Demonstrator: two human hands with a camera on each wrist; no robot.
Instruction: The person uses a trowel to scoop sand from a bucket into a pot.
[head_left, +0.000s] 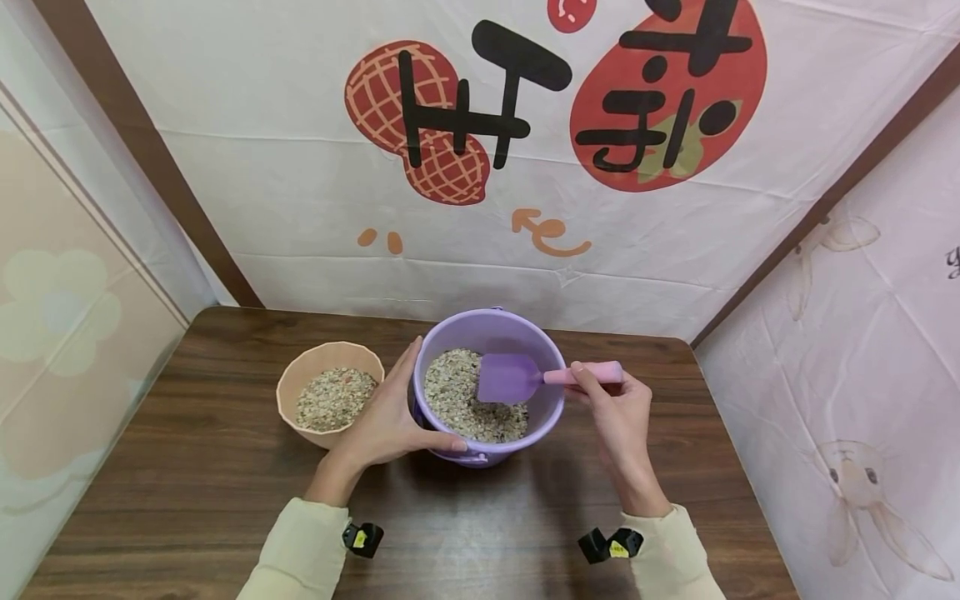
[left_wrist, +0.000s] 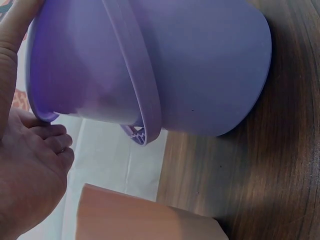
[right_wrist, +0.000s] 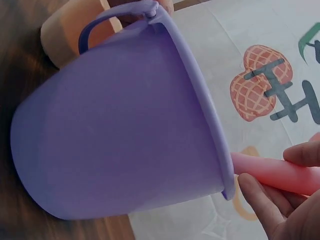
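A purple bucket (head_left: 495,329) holds pale, speckled, gravel-like grains (head_left: 450,400). My left hand (head_left: 384,423) holds it by the rim at its left side, the thumb lying on the near edge. In the left wrist view, curled fingers (left_wrist: 60,142) touch the rim from outside. My right hand (head_left: 621,412) grips the pink handle of a small toy shovel (head_left: 510,378), thumb on top. The shovel's purple blade is inside the bucket, over the grains; whether its edge digs into them I cannot tell. In the right wrist view the bucket wall hides the blade, and only the pink handle (right_wrist: 280,172) shows.
A peach bowl (head_left: 291,396) with similar grains stands left of the bucket, close to my left hand. Both containers sit on a dark wooden table (head_left: 465,533). Behind the table hangs a white printed cloth (head_left: 300,217); patterned cloths flank both sides.
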